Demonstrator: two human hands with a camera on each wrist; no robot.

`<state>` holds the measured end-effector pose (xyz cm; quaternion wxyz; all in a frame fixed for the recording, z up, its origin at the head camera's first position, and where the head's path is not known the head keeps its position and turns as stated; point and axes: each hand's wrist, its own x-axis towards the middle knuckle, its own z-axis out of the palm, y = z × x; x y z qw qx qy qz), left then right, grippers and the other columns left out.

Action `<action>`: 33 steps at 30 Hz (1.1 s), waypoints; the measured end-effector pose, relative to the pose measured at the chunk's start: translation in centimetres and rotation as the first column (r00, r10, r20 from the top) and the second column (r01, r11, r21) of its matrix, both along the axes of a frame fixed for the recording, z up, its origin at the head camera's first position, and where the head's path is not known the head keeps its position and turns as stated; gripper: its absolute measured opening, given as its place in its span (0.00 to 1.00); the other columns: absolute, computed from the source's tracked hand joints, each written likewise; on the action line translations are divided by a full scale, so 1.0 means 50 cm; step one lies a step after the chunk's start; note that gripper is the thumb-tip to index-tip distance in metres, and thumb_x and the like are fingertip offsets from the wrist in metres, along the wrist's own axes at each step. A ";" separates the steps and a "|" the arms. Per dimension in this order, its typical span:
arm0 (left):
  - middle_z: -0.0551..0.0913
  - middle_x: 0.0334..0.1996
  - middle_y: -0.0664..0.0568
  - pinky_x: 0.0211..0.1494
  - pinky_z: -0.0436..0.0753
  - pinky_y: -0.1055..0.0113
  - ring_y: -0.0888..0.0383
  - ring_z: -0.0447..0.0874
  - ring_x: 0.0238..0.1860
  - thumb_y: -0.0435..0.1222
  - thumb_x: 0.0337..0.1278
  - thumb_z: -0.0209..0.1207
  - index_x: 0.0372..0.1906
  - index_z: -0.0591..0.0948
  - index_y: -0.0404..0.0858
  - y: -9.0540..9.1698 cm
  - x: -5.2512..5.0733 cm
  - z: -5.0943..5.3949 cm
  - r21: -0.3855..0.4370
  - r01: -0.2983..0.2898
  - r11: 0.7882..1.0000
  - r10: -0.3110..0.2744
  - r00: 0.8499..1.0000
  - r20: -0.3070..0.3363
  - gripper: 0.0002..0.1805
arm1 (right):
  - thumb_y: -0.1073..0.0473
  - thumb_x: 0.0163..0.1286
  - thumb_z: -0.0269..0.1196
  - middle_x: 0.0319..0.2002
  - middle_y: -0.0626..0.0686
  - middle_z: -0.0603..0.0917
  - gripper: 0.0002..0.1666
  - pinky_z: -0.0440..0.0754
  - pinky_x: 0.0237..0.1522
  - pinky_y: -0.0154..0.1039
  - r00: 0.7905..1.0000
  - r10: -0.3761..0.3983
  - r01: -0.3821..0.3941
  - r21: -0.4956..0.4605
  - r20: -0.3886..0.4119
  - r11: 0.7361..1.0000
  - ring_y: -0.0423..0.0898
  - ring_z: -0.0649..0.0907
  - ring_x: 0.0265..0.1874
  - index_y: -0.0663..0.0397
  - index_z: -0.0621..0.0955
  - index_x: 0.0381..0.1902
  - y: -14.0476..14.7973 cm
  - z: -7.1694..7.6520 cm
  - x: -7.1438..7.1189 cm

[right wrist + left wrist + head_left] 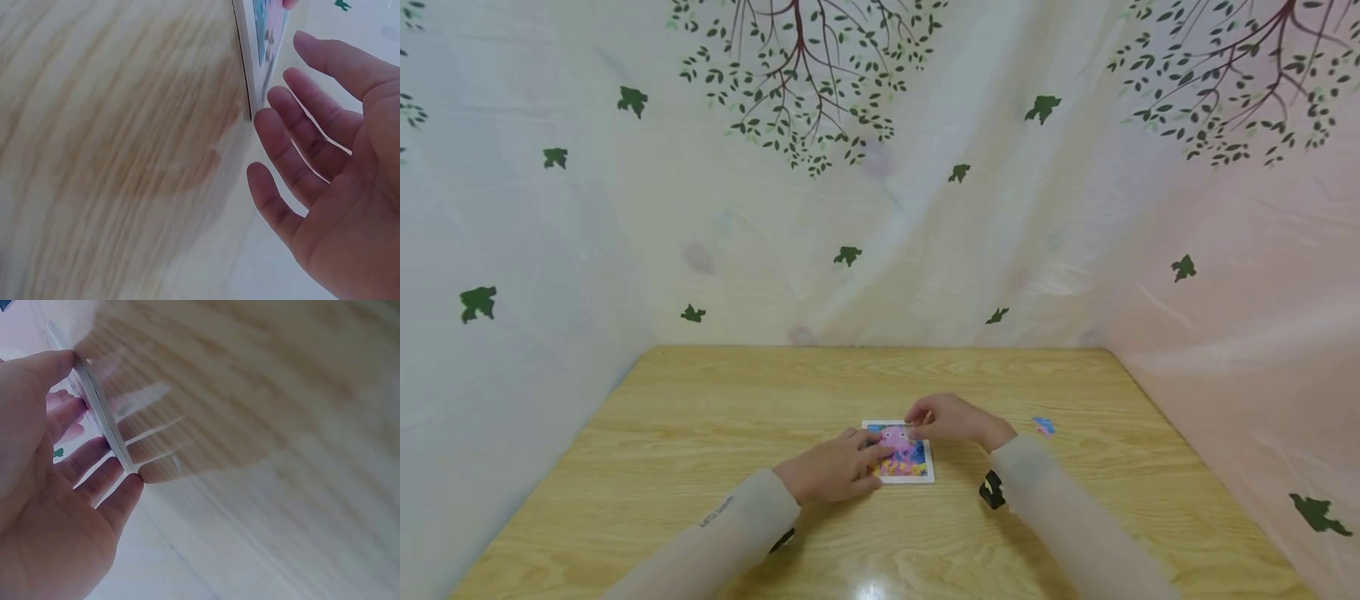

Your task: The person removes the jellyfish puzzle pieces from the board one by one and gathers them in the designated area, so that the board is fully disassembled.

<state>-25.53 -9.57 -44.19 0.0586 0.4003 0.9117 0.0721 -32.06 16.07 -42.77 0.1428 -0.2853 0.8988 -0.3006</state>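
A small square picture board (919,479) with a white border and a pink octopus lies flat on the wooden table. My left hand (829,469) rests on its left side, fingers spread over the picture. In the left wrist view, that hand's thumb and fingertips touch along the edge of the board (100,406). My right hand (958,418) is at the board's far right corner, its fingers slightly bent. Nothing shows between the fingers of the right hand (337,150) in the right wrist view, where the board (251,69) stands just beyond the fingertips.
To the right of my right hand, a small blue and pink piece (1043,426) lies on the table (700,400). A pale curtain (760,225) printed with branches and green leaves hangs behind the table and along both sides.
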 end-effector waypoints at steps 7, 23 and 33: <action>0.71 0.71 0.43 0.67 0.77 0.51 0.47 0.71 0.66 0.49 0.77 0.55 0.76 0.70 0.43 0.000 -0.001 -0.002 0.004 0.016 1.000 -0.016 1.000 -0.016 0.30 | 0.59 0.70 0.69 0.40 0.47 0.85 0.12 0.82 0.47 0.43 0.998 -0.041 0.043 0.056 -0.046 0.998 0.42 0.81 0.40 0.57 0.86 0.49 -0.034 -0.003 0.006; 0.71 0.70 0.44 0.68 0.76 0.52 0.47 0.72 0.66 0.49 0.77 0.54 0.76 0.70 0.43 0.001 0.002 -0.004 0.005 0.008 1.000 -0.008 1.000 -0.026 0.30 | 0.57 0.66 0.73 0.36 0.46 0.82 0.10 0.80 0.45 0.44 0.994 -0.081 0.088 0.106 -0.075 0.990 0.43 0.78 0.37 0.53 0.86 0.43 -0.048 -0.006 0.005; 0.71 0.71 0.43 0.69 0.75 0.49 0.45 0.71 0.68 0.49 0.77 0.54 0.76 0.70 0.43 0.001 0.001 -0.004 0.004 0.001 1.000 -0.001 1.000 -0.017 0.30 | 0.60 0.66 0.72 0.34 0.48 0.80 0.10 0.78 0.41 0.39 0.996 -0.075 0.079 0.074 -0.056 0.994 0.43 0.77 0.34 0.57 0.84 0.43 -0.047 -0.016 0.000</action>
